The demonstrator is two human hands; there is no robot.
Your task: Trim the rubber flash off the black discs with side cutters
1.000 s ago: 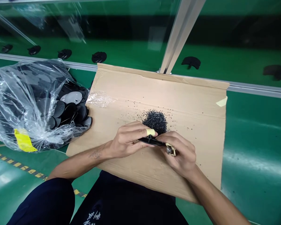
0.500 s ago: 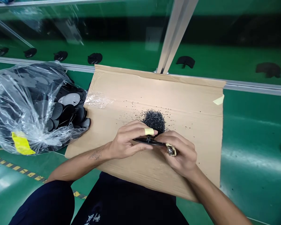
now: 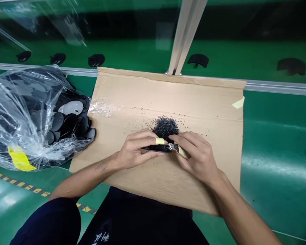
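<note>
Near the middle, my left hand [image 3: 135,149] pinches a thin black disc-shaped part [image 3: 156,148] between thumb and fingers, its flat side nearly edge-on. A strip of pale yellow tape wraps one finger. My right hand [image 3: 200,156] is closed around small nippers [image 3: 171,146] with metal jaws and pale yellow grips. The jaws reach the right side of the black part; whether they bite into it cannot be made out. Just beyond both hands lies a pile of small black bits [image 3: 165,126], with loose crumbs scattered around it on the cardboard sheet [image 3: 153,183].
A clear plastic bag [image 3: 22,119] full of black discs stands at the left, bearing a yellow label [image 3: 20,159]. Crumpled clear film [image 3: 103,107] lies on the cardboard's left edge. Behind, a metal frame post [image 3: 186,37] rises beside glass panels.
My right hand has turned the nippers so their jaws now point left to the black part. Before, the part's right end was near the right fingers. The view has shifted slightly.
</note>
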